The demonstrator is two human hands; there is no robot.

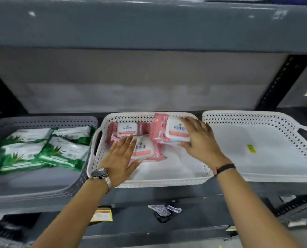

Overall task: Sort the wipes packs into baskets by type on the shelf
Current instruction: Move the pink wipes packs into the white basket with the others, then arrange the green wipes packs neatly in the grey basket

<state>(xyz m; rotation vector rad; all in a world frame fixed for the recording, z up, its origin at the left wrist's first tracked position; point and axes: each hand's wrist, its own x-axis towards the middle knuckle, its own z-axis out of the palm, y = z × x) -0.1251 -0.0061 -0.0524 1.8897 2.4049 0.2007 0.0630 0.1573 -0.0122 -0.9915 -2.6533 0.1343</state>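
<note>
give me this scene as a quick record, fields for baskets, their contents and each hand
left basket: grey basket, green wipes packs
middle basket: white basket, pink wipes packs
right basket: second white basket, no packs, only a yellow sticker
left hand: left hand flat on a pink pack
right hand: right hand gripping raised pink pack over middle basket

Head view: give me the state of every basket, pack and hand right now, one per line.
Grey basket: holds green packs, lying flat, overlapping.
Middle white basket: holds pink packs, front half bare.
Two pink packs: lying flat at back left.
Third pink pack: tilted, gripped by right hand.
Left hand: open, flat, fingers resting on the pink packs.
Right white basket: no packs.
</note>
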